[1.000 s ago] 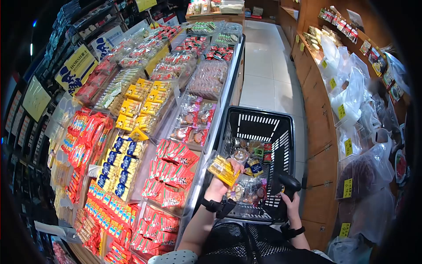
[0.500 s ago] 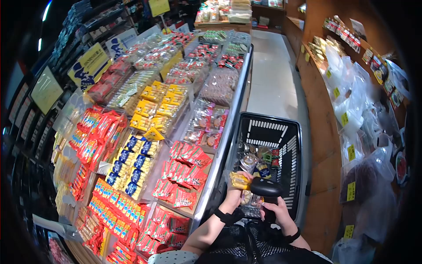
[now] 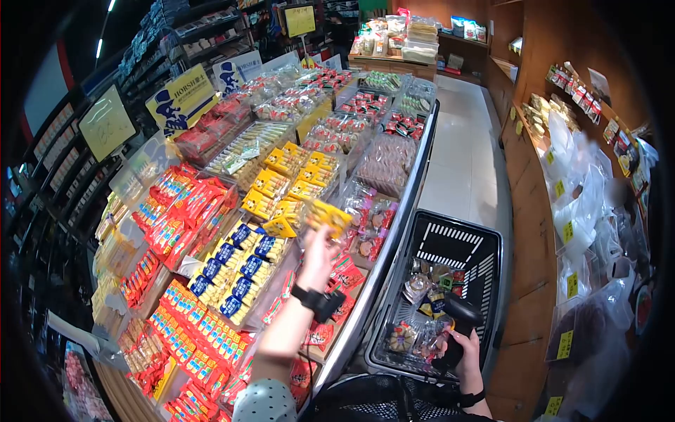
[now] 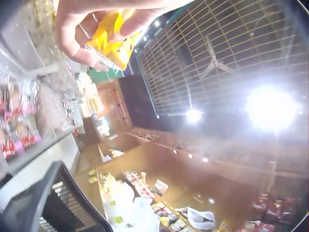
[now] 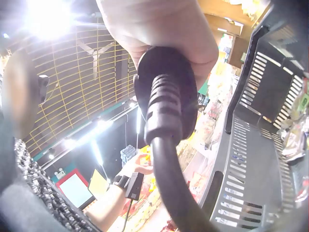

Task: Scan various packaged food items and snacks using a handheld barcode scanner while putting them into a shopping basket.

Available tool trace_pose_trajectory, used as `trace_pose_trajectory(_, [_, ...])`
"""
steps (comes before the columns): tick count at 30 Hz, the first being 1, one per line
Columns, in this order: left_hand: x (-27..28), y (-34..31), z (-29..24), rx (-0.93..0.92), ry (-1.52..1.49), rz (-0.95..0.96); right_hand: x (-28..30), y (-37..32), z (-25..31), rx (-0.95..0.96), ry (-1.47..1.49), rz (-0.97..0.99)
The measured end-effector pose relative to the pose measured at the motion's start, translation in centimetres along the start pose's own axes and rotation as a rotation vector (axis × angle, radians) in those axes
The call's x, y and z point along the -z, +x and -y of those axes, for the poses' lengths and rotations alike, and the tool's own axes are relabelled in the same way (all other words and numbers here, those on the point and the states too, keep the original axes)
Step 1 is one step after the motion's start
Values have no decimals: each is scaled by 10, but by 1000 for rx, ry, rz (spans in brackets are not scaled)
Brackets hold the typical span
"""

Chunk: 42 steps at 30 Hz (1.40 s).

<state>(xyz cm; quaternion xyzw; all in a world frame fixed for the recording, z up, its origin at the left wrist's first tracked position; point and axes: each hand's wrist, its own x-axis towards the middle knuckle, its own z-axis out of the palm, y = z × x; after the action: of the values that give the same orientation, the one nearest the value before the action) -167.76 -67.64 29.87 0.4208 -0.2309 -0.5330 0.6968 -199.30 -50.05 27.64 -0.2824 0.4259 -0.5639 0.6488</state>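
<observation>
My left hand (image 3: 318, 259) pinches a yellow snack packet (image 3: 329, 215) by its near end, above the display bins. Behind it lies a bin of matching yellow packets (image 3: 267, 184). The left wrist view shows thumb and fingers on the yellow wrapper (image 4: 115, 41). My right hand (image 3: 467, 353) grips the handle of a black barcode scanner (image 3: 463, 314), over the near right part of a black shopping basket (image 3: 503, 274). Down from the handle's base runs a thick cable (image 5: 171, 179) in the right wrist view. Several clear-wrapped snacks (image 3: 418, 285) lie in the basket.
Blue-and-cream packets (image 3: 239, 271) and red packets (image 3: 184, 211) fill neighbouring bins. A metal edge (image 3: 365, 313) borders the display beside the basket. Wooden shelving with clear plastic bags (image 3: 580, 204) lines the right side. A tiled aisle (image 3: 460, 148) runs ahead.
My left hand has carried the yellow packet from over the basket, where it was close to the scanner, leftward over the bins. The scanner has drawn back to the right.
</observation>
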Motion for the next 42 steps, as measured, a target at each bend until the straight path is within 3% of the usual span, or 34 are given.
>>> trace_pose_trajectory(4, [32,99,-24,4,64,-15,15,1,-6,26,37,-66])
trace_pose_trajectory(8, [27,142,-49,228,22,-87,15,-4,-2,63,92,-259])
trace_pose_trajectory(12, [41,187,-50,391,-147,-16,24,-4,-4,124,19,-241])
trace_pose_trajectory(13, [42,180,-55,265,3,51,24,-6,-3,111,13,-239])
trace_pose_trajectory(14, [41,170,-64,266,2,44,27,-4,-8,105,10,-236])
trace_pose_trajectory(16, [36,143,-87,18,531,-1,36,-1,-21,117,-6,-259])
trace_pose_trajectory(17, [8,99,-106,-97,574,-101,34,-2,-21,111,-8,-256])
trace_pose_trajectory(18, [18,96,-104,-95,575,-109,30,-2,-19,78,-31,-201])
trace_pose_trajectory(20, [39,81,-101,-598,1189,-239,21,-5,-14,40,-55,-142])
trace_pose_trajectory(21, [46,64,-95,-619,1357,-297,15,-6,-11,22,-36,-150])
trace_pose_trajectory(25, [85,62,-55,-320,1844,-534,8,-2,-14,36,-65,-127])
trace_pose_trajectory(26, [87,62,-53,-319,1843,-540,6,-2,-14,35,-67,-122])
trace_pose_trajectory(28, [87,65,-47,-84,1845,-431,3,-4,-15,24,-58,-90])
trace_pose_trajectory(32, [81,63,-50,-85,1573,-386,10,-8,-21,31,-95,-86])
trace_pose_trajectory(34, [77,59,-48,-132,1461,-392,17,-7,-25,65,-99,-178])
trace_pose_trajectory(37, [70,52,-42,-389,1396,-495,19,-9,-19,146,-115,-172])
trace_pose_trajectory(38, [66,50,-43,-388,1397,-486,21,-10,-19,147,-114,-180])
trace_pose_trajectory(41, [60,58,-45,-757,1367,-366,29,-12,-23,155,-91,-260])
trace_pose_trajectory(42, [59,63,-46,-753,1370,-356,30,-13,-23,153,-89,-270])
